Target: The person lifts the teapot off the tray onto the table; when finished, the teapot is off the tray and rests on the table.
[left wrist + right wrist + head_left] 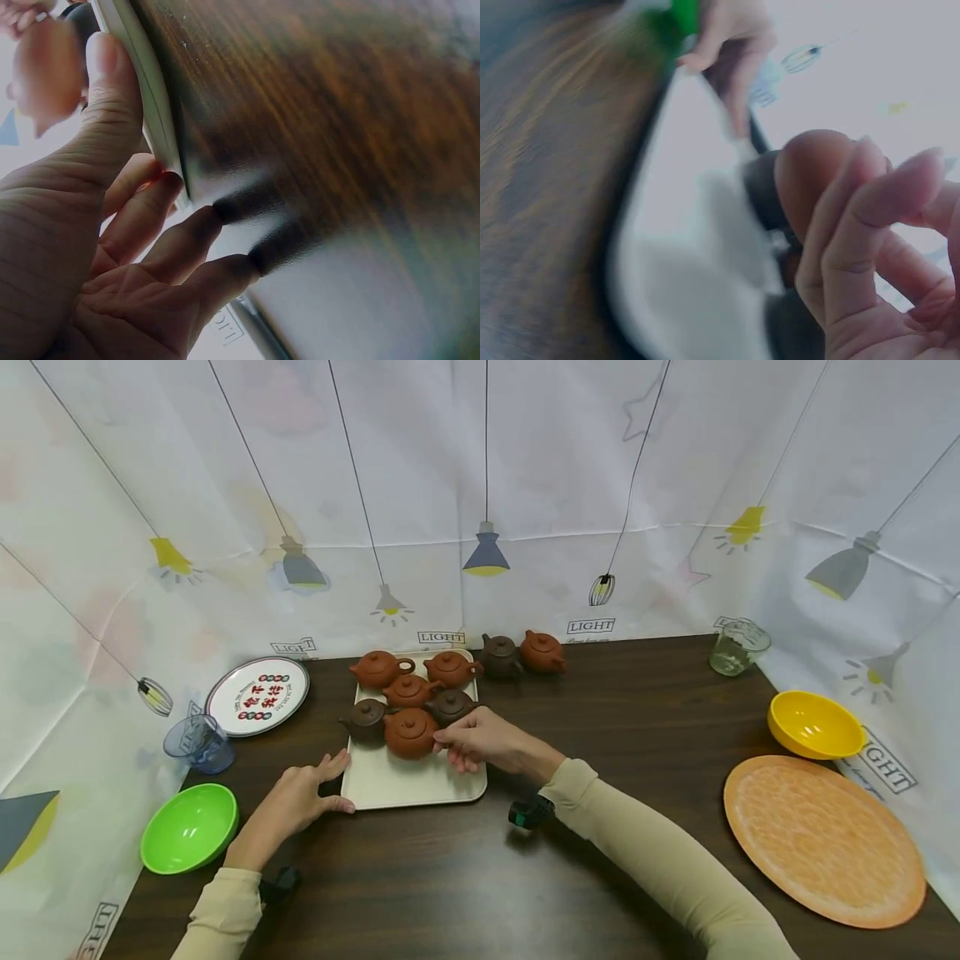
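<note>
Right hand (483, 743) in the head view pinches the right side of a reddish-brown teapot (410, 735), frontmost in a cluster over a cream tray (412, 785). Just beside it are a dark teapot (367, 720) at left and another dark one behind; three more reddish pots fill the far part. Left hand (300, 795), thumb and fingers spread wide, touches the tray's near left side. A green bowl (189, 828) sits near that wrist on the counter (600, 710).

From the left wrist, the thumb lies against the tray's rim, the other fingers apart.

From the right wrist, the teapot shows just beyond the curled fingers; I cannot tell whether its base touches the tray.
</note>
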### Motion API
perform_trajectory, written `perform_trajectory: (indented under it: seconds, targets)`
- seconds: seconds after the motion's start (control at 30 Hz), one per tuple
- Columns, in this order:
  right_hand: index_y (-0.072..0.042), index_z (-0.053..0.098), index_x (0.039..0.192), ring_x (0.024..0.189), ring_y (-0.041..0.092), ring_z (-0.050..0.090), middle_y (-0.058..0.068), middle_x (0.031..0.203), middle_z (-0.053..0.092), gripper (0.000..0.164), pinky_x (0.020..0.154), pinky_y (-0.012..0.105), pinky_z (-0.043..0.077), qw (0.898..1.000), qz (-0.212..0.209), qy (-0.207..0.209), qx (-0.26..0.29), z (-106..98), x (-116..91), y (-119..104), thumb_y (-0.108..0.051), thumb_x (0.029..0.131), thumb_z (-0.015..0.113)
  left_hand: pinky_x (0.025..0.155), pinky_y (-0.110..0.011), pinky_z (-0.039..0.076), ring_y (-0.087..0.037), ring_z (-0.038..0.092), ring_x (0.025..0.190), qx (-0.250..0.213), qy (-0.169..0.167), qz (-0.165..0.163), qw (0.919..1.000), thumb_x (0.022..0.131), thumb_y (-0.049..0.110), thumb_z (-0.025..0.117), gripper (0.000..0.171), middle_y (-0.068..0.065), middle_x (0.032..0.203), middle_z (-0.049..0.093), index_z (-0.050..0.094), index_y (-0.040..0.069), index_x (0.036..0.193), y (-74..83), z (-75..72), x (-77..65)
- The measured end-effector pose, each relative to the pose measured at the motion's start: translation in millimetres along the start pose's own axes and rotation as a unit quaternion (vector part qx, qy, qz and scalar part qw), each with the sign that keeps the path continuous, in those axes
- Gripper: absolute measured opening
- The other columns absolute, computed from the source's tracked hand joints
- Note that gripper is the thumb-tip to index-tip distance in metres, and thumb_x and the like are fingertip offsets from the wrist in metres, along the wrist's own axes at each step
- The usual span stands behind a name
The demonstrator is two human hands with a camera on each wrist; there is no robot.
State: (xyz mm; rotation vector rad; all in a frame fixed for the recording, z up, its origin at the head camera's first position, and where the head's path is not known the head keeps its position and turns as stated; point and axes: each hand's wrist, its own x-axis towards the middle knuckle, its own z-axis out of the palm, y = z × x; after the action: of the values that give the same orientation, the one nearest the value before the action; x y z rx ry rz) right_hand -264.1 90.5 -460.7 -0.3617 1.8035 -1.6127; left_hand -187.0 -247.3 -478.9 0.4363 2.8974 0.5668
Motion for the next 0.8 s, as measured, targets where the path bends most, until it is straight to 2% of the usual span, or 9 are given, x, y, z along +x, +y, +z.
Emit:
perform_trajectory:
  seconds: [0.13,0.27,0.4,0.53,0.67,0.8]
  targets:
    - [0.017,0.071,0.116,0.052,0.01,0.06,0.002,0.067,0.067,0.044,0.048,0.022,0.048,0.997,-0.036,0.057,0.029,-10.8,-11.0,-20.2,-0.026,0.108,0.066,0.109,-0.067,0.05,-0.057,0.058,0.136,-0.003,0.004,0.004,1.0,0.081,0.042,0.088,0.09,-0.034,0.149,0.055,0.054,0.006,0.156,-2.5,-0.6,-2.2]
    - [0.011,0.073,0.113,0.054,0.01,0.063,0.003,0.069,0.069,0.038,0.048,0.022,0.049,0.984,-0.075,0.153,0.047,-34.4,-27.6,-35.3,-0.027,0.108,0.066,0.109,-0.068,0.05,-0.057,0.058,0.136,-0.01,0.007,0.01,0.9999,0.082,0.044,0.087,0.089,-0.035,0.148,0.056,0.055,0.007,0.156,-5.4,-1.0,-2.3]
    - [0.009,0.073,0.113,0.055,0.009,0.066,0.002,0.07,0.071,0.039,0.048,0.022,0.052,0.96,-0.101,0.252,0.069,-69.6,-42.5,-40.5,-0.029,0.108,0.066,0.107,-0.069,0.05,-0.055,0.059,0.136,-0.01,0.018,0.014,0.9997,0.081,0.048,0.088,0.089,-0.034,0.146,0.058,0.057,0.009,0.155,-8.6,-1.3,-1.7]
    - [0.006,0.074,0.108,0.055,0.007,0.067,-0.001,0.068,0.07,0.037,0.048,0.02,0.053,0.932,-0.109,0.335,0.087,-112.6,-53.6,-32.3,-0.03,0.107,0.067,0.109,-0.069,0.049,-0.055,0.058,0.137,-0.012,0.015,0.009,0.9998,0.081,0.047,0.088,0.09,-0.033,0.148,0.056,0.055,0.008,0.156,-9.0,-1.9,-1.2]
    - [-0.003,0.076,0.095,0.055,0.006,0.066,-0.001,0.067,0.071,0.03,0.05,0.02,0.054,0.906,-0.092,0.402,0.099,-150.0,-59.2,-13.0,-0.028,0.108,0.065,0.112,-0.069,0.047,-0.054,0.055,0.141,-0.018,0.002,0.001,0.9998,0.084,0.041,0.088,0.089,-0.032,0.151,0.053,0.053,0.006,0.157,-4.7,-2.6,-1.1]
    - [-0.002,0.076,0.095,0.055,0.006,0.067,-0.001,0.067,0.072,0.03,0.051,0.02,0.055,0.882,-0.06,0.449,0.132,-172.0,-60.2,8.3,-0.025,0.109,0.062,0.112,-0.067,0.048,-0.049,0.056,0.142,-0.015,0.002,0.003,0.9999,0.084,0.039,0.087,0.088,-0.028,0.154,0.053,0.053,0.006,0.157,-2.2,-0.6,-0.6]
